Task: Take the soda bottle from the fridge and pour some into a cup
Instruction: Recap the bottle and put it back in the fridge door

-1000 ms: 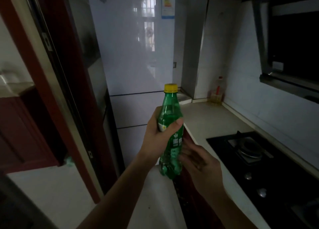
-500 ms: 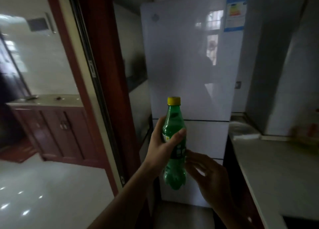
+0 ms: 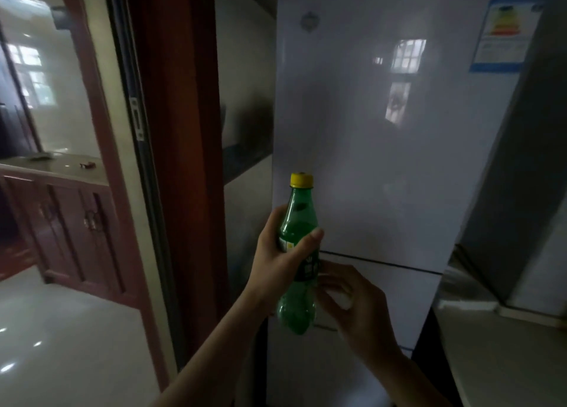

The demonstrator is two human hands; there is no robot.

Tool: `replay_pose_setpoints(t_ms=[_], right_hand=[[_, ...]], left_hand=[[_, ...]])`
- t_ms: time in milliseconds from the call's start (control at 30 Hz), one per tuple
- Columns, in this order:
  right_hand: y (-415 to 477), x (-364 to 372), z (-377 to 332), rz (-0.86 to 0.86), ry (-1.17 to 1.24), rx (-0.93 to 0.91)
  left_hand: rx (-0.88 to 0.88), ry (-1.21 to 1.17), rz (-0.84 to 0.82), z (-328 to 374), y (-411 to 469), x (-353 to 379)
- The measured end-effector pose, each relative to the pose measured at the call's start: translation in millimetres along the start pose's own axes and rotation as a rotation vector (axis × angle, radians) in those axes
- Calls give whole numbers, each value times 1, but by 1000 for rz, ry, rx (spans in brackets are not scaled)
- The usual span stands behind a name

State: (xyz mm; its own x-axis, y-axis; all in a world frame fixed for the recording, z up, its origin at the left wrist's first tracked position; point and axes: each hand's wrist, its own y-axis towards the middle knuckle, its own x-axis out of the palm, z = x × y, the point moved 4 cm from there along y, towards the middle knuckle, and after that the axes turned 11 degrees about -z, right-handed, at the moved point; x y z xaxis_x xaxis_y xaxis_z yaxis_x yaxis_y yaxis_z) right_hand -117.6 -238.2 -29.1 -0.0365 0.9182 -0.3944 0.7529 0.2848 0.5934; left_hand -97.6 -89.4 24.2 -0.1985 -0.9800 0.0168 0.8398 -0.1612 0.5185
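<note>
We're squared up to the white fridge [image 3: 383, 136], its doors shut, an energy label [image 3: 503, 35] high at its right corner. Left of the fridge runs the red door frame [image 3: 181, 161]; right of it sits the pale tabletop [image 3: 503, 363]. In front of the fridge's lower seam our left hand [image 3: 283, 261] is wrapped around the green soda bottle [image 3: 299, 253], upright, yellow cap [image 3: 302, 180] on. Our right hand [image 3: 352, 299] hovers just beside the bottle's lower half, fingers loosely curled, holding nothing.
</note>
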Motion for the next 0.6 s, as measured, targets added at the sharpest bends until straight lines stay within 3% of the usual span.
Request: replay_pose_setpoints(t_ms=[400, 600], right_hand=[[146, -9, 73, 12, -54, 59], [199, -7, 122, -39, -91, 9]], left_hand=[[76, 29, -60, -63, 154, -47], [65, 57, 38, -93, 199, -63]])
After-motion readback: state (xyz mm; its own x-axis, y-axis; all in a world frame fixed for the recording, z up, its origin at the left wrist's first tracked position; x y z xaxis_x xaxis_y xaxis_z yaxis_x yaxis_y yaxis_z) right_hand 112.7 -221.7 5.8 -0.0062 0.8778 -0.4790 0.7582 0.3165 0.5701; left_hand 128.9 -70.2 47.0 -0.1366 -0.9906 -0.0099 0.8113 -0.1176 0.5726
